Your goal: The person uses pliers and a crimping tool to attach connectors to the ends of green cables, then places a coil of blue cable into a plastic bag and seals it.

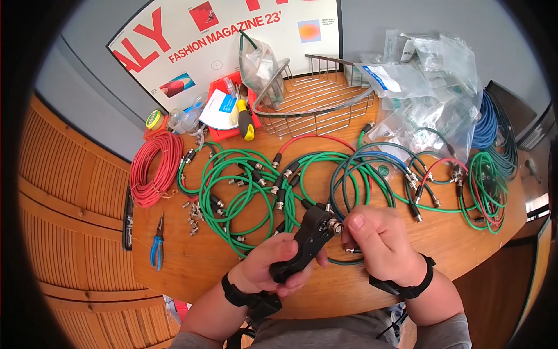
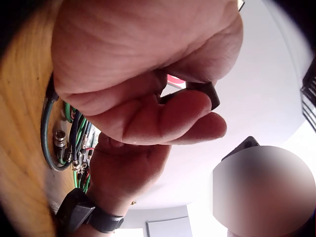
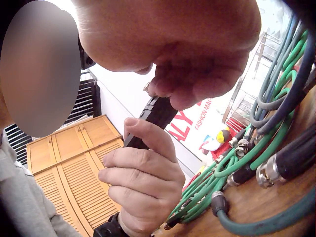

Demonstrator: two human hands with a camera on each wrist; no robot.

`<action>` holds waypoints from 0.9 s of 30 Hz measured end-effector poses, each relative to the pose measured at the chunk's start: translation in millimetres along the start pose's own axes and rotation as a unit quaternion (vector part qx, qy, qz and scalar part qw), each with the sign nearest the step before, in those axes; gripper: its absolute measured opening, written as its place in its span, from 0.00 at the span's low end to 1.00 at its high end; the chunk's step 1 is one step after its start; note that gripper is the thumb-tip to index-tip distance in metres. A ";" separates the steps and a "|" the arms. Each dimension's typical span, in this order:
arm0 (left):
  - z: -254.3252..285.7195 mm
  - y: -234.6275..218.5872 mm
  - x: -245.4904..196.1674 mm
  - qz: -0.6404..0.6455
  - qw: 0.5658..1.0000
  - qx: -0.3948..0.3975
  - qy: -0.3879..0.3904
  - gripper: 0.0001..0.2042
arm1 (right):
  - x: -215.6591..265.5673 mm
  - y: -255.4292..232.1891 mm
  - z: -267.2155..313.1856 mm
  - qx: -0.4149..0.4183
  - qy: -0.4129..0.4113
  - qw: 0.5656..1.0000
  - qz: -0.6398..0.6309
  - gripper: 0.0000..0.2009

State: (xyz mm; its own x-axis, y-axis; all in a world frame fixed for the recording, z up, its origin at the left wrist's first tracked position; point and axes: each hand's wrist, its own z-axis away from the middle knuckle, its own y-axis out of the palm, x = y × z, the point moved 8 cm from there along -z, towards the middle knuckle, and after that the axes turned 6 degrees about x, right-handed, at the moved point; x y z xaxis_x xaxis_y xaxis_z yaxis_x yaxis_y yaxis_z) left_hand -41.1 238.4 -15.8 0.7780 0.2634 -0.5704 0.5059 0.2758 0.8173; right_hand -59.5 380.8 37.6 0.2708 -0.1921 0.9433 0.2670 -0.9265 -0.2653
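Note:
My left hand (image 1: 270, 264) grips a black hand tool (image 1: 307, 243), its fingers curled round the body; the tool tilts up to the right. At its upper end sits a silver BNC connector (image 1: 335, 226). Just right of that end is my right hand (image 1: 383, 241), fingers curled and thumb on top; whether it pinches the connector or a cable cannot be made out. In the right wrist view the right fingers (image 3: 182, 86) are close to the tool's end (image 3: 160, 109). The left wrist view shows the left fingers (image 2: 158, 116) wrapped round the dark tool.
Green cable coils (image 1: 235, 200) with black-sleeved connectors lie beyond the hands. Blue-handled pliers (image 1: 157, 253), loose connectors (image 1: 195, 218) and a red coil (image 1: 154, 174) are at left. Behind stand a wire basket (image 1: 314, 107), a yellow-black screwdriver (image 1: 244, 120) and plastic bags (image 1: 430, 110).

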 end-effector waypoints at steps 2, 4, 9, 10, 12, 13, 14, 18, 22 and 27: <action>0.2 -0.3 0.4 0.002 1.000 0.002 0.000 0.30 | 1.8 -1.2 0.5 -0.006 -0.013 1.000 0.017 0.21; -0.2 0.0 1.7 0.003 1.000 0.005 -0.004 0.30 | 0.6 -1.9 0.8 -0.004 -0.001 1.000 0.010 0.20; -0.1 0.5 0.4 -0.001 1.000 0.005 -0.001 0.30 | 1.1 -1.3 0.2 -0.007 -0.004 1.000 0.015 0.19; -0.5 0.5 0.2 0.002 1.000 0.007 0.001 0.30 | 1.8 -1.8 0.1 -0.009 -0.010 1.000 0.018 0.19; -0.9 -1.0 0.2 0.001 1.000 0.009 0.003 0.30 | 1.7 -1.8 0.2 -0.007 -0.007 1.000 0.019 0.19; -0.7 -1.4 0.1 -0.001 1.000 0.010 0.004 0.30 | 1.2 -1.1 0.2 -0.005 -0.003 1.000 0.019 0.20; -0.1 -1.0 0.0 0.000 1.000 0.009 0.004 0.30 | 1.1 -0.1 0.3 -0.005 -0.003 1.000 0.019 0.20; -0.8 -5.2 1.1 -0.026 0.999 -0.026 -0.007 0.29 | 6.7 -1.6 -0.2 -0.027 -0.012 0.999 -0.021 0.10; -2.8 -16.9 -1.6 -0.121 0.984 -0.122 0.041 0.24 | 1.6 2.0 1.0 -0.008 0.002 1.000 0.011 0.05; 3.4 -14.9 -28.2 -0.317 0.914 -0.213 0.138 0.24 | 8.8 -0.9 -3.1 -0.025 -0.030 0.998 0.047 0.10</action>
State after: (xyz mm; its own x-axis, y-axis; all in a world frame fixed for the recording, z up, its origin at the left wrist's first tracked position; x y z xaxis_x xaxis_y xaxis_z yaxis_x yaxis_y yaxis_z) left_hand -69.3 223.6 -11.6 0.2264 0.1328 -0.9650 0.5860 0.7727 0.2438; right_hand -60.2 379.0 46.8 0.3480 -0.2596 0.9008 0.1925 -0.9206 -0.3397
